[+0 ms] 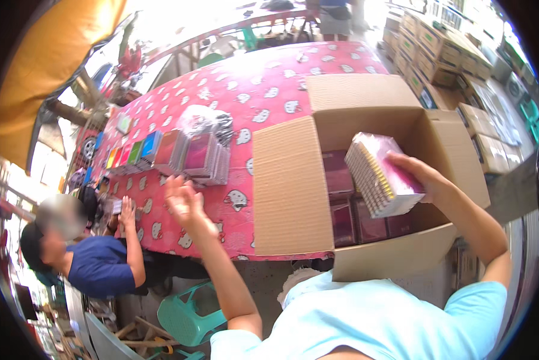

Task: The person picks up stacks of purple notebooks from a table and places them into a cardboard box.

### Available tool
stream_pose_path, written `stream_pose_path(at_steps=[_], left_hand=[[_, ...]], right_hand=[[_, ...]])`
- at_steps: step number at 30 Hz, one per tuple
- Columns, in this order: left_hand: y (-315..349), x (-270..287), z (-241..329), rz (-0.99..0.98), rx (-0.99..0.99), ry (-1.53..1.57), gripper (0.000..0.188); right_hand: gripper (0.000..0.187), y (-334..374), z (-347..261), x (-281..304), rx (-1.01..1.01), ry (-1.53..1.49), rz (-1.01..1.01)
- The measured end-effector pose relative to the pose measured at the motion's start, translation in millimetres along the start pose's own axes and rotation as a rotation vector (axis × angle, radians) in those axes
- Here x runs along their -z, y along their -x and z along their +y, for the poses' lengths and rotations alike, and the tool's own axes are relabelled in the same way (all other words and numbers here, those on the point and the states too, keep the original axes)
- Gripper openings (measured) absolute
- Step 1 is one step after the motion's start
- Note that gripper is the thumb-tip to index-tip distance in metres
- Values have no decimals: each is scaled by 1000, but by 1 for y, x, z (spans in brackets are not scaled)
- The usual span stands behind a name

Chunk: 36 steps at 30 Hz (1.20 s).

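RISK: your right hand [422, 177] is gripping a stack of spiral notebooks [382, 174] by one edge above the open carton [293, 192], so it could be slipping back in | left hand [185, 201] is hovering open, empty, supporting nothing | notebook rows [173, 153] on the red table [263, 90] are leaning, risking toppling.

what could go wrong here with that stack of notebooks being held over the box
1. The right hand alone grips the stack of spiral notebooks, tilted above the open cardboard box; the wrapped stack may slip and drop onto the notebooks inside the box.
2. The left hand is raised and blurred near the row of coloured notebooks on the red table; a sweep might knock them over.
3. The box overhangs the table's near edge, so added weight could tip it.
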<state>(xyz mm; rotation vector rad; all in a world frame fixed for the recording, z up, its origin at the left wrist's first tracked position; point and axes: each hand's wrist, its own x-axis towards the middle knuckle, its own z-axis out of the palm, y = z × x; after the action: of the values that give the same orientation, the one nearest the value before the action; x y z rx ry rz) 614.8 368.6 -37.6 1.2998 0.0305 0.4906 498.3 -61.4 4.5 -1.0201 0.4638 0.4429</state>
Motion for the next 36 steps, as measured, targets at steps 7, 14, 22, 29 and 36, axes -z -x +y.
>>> stream_pose_path(at_steps=[7,14,22,29,36], left_hand=[[-95,70,-85,335,226,-116,79],[-197,55,-106,487,289,-386,111],[-201,49,-120,214,-190,-523,73],[-125,51,-94,185,-898,-1003,64],[-2,-58,14,31,-611,-181,89]], right_hand=[[78,-75,71,-10,-434,1169,117],[94,-104,114,28,-238,1900,-209],[73,-99,47,-5,-777,1789,-229],[55,-78,-6,-35,-419,1973,69],[86,-42,-7,-93,667,723,-200]])
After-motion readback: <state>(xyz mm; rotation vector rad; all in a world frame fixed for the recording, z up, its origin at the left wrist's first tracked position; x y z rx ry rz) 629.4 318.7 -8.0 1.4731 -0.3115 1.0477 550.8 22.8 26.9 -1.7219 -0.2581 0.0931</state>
